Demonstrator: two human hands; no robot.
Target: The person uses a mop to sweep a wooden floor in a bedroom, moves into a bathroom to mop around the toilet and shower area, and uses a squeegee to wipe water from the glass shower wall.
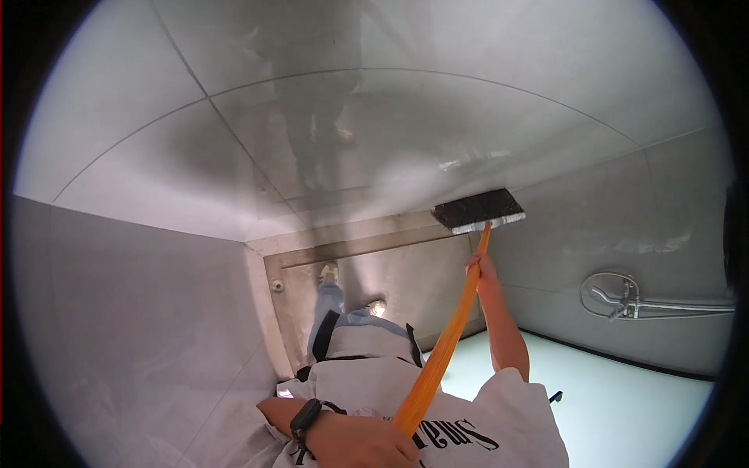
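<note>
A broom with a long orange handle (439, 360) slants from my chest up toward the far right corner. Its wide head (480, 209) has dark bristles and a pale strip along the near edge; it is at the low part of the far wall, and whether it touches cannot be told. Farther up the handle, my right hand (484, 269) is closed around it, arm stretched forward. My left hand (360, 441), with a dark watch (306, 420) on its wrist, is closed at the near end of the handle by my body, its fingers partly hidden.
Glossy grey tiled walls (140, 312) surround me. A raised ledge (367, 234) edges the tiled floor (421, 273), with a small round fitting (278, 286) in its left corner. On the right wall hang a shower hose and metal fixture (624, 303), above a pale glass panel (608, 390).
</note>
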